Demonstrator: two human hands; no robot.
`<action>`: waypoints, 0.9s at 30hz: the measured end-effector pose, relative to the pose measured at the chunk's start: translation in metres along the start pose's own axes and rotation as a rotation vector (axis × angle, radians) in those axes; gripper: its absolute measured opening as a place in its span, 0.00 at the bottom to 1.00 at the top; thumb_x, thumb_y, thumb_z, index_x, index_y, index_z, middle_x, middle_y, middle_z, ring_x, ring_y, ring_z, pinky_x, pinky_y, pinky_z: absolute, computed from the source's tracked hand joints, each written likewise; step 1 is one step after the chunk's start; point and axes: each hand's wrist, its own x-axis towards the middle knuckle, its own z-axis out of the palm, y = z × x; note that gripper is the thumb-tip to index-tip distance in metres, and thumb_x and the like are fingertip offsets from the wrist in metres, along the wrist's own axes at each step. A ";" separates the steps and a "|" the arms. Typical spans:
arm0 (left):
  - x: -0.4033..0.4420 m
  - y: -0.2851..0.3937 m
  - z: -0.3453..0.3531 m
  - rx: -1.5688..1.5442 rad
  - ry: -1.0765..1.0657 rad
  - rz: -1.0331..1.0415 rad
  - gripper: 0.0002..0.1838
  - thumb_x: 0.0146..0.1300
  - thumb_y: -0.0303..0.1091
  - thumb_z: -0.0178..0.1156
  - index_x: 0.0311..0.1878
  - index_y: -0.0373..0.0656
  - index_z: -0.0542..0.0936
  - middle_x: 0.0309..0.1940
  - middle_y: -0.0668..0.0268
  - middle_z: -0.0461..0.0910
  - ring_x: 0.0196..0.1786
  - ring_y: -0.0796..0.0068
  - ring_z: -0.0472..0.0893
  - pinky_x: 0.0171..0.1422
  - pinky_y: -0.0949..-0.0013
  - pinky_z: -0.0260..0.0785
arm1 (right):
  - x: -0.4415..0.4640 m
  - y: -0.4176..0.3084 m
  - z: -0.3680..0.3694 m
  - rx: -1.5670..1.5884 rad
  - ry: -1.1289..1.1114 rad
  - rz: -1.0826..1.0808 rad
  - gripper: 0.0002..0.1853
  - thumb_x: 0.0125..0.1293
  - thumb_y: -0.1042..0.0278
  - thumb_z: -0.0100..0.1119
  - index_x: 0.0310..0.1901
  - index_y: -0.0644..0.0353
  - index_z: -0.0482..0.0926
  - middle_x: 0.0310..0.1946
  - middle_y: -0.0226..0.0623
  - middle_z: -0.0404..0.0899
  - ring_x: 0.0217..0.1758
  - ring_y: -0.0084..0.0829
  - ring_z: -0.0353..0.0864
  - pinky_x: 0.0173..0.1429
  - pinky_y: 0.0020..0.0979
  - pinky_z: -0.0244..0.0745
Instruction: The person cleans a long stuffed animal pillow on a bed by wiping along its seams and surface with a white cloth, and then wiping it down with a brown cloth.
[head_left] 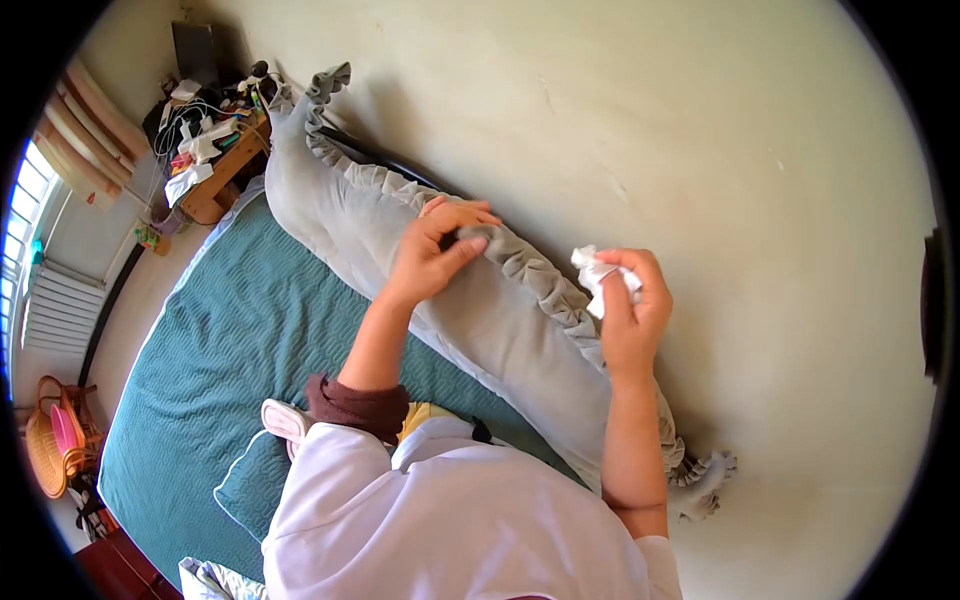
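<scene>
A long grey headboard cover (520,330) with a ruffled upper edge stretches along the wall at the side of the bed. My left hand (440,250) is closed over that ruffled edge near its middle, thumb on the near side and fingers towards the wall. Crumpled white tissue (590,272) sticks out of my right hand (637,310), which is closed around it just above the cover, close to the wall. Part of a dark bar (375,152) shows between the cover and the wall.
A teal quilted bedspread (230,300) covers the bed, with a teal pillow (252,485) near me. A cluttered wooden desk (228,172) with cables stands at the far left corner. Woven baskets (50,450) and a radiator (62,310) are on the left.
</scene>
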 end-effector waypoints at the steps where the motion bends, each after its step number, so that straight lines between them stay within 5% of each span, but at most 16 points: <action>1: -0.002 -0.002 0.001 -0.454 0.064 -0.212 0.12 0.62 0.35 0.65 0.42 0.37 0.80 0.47 0.66 0.80 0.53 0.74 0.76 0.62 0.70 0.64 | 0.001 0.000 0.000 0.047 0.065 0.063 0.08 0.59 0.81 0.53 0.38 0.66 0.80 0.34 0.34 0.79 0.34 0.23 0.77 0.40 0.27 0.73; 2: -0.005 0.000 0.006 -0.600 0.094 -0.321 0.10 0.66 0.37 0.62 0.40 0.40 0.80 0.34 0.74 0.78 0.41 0.85 0.73 0.48 0.77 0.64 | 0.002 0.003 -0.010 0.055 -0.004 0.219 0.11 0.61 0.79 0.53 0.46 0.66 0.78 0.39 0.34 0.78 0.39 0.22 0.76 0.45 0.26 0.73; 5: -0.002 0.002 0.014 -0.732 0.116 -0.420 0.09 0.70 0.36 0.56 0.42 0.40 0.77 0.35 0.76 0.78 0.40 0.88 0.74 0.46 0.80 0.66 | 0.002 -0.005 -0.012 0.147 -0.101 0.221 0.17 0.61 0.77 0.55 0.53 0.66 0.75 0.46 0.37 0.75 0.46 0.25 0.75 0.52 0.27 0.72; 6: 0.001 0.005 0.017 -0.734 0.118 -0.419 0.09 0.70 0.36 0.56 0.42 0.40 0.77 0.35 0.76 0.78 0.40 0.88 0.74 0.46 0.80 0.66 | 0.000 -0.004 -0.005 0.186 -0.195 0.011 0.23 0.61 0.76 0.57 0.59 0.66 0.71 0.50 0.37 0.73 0.51 0.26 0.73 0.56 0.28 0.70; 10: 0.009 0.006 0.026 -0.975 0.194 -0.423 0.09 0.72 0.38 0.53 0.40 0.42 0.76 0.32 0.75 0.76 0.35 0.86 0.74 0.41 0.78 0.67 | -0.008 -0.031 0.051 -0.187 -0.265 -0.233 0.18 0.55 0.76 0.64 0.50 0.59 0.79 0.45 0.38 0.75 0.47 0.38 0.77 0.52 0.33 0.74; 13: 0.012 0.008 0.028 -1.111 0.270 -0.488 0.10 0.72 0.38 0.52 0.37 0.43 0.76 0.30 0.74 0.76 0.33 0.84 0.75 0.40 0.77 0.68 | -0.013 0.012 0.074 -0.431 -0.280 -0.356 0.13 0.49 0.77 0.65 0.39 0.56 0.82 0.38 0.36 0.76 0.42 0.42 0.78 0.45 0.39 0.75; 19: 0.012 -0.009 0.029 -1.243 0.284 -0.547 0.13 0.73 0.38 0.50 0.45 0.39 0.79 0.38 0.69 0.83 0.39 0.79 0.79 0.46 0.73 0.71 | -0.002 0.010 0.040 -0.690 -0.475 0.119 0.09 0.51 0.74 0.65 0.36 0.53 0.83 0.36 0.37 0.80 0.39 0.42 0.81 0.42 0.40 0.76; 23: 0.016 0.002 0.032 -1.262 0.314 -0.552 0.13 0.73 0.39 0.50 0.41 0.41 0.79 0.35 0.70 0.81 0.37 0.80 0.78 0.44 0.73 0.70 | 0.011 -0.005 0.064 -0.290 -0.272 -0.242 0.08 0.51 0.75 0.65 0.35 0.54 0.82 0.36 0.34 0.79 0.38 0.41 0.80 0.41 0.38 0.76; 27: 0.014 -0.001 0.030 -1.290 0.425 -0.639 0.12 0.73 0.38 0.49 0.34 0.45 0.75 0.28 0.73 0.76 0.33 0.82 0.75 0.39 0.74 0.68 | 0.003 0.023 0.092 -0.403 -0.318 -0.247 0.04 0.53 0.74 0.62 0.31 0.54 0.80 0.33 0.34 0.78 0.37 0.43 0.80 0.42 0.42 0.75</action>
